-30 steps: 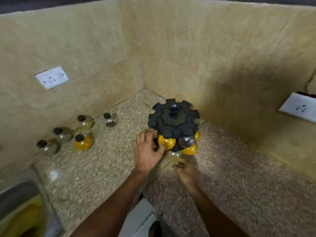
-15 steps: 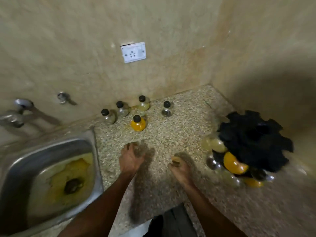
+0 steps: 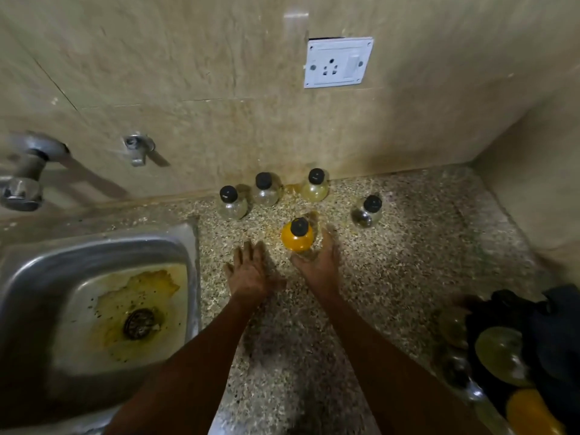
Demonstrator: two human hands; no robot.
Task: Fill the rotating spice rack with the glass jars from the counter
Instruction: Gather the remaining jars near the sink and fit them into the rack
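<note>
An orange-filled glass jar with a black cap stands on the speckled counter. My right hand cups it from the near right, thumb under its left side and fingers up its right side. My left hand hovers flat and open just left of it, holding nothing. Behind stand a clear jar, a second clear jar, a pale yellow jar and a dark-bottomed jar. The black spice rack sits at the bottom right with several jars in it, cut off by the frame's edge.
A steel sink with a yellow-stained basin fills the left side, its tap above it. A wall valve and a white socket are on the tiled back wall. A side wall closes in the counter's right end.
My view swung left from the rack to the jars by the sink. Both hands left the rack and moved forward; the right hand reached the orange jar and curled around it.
</note>
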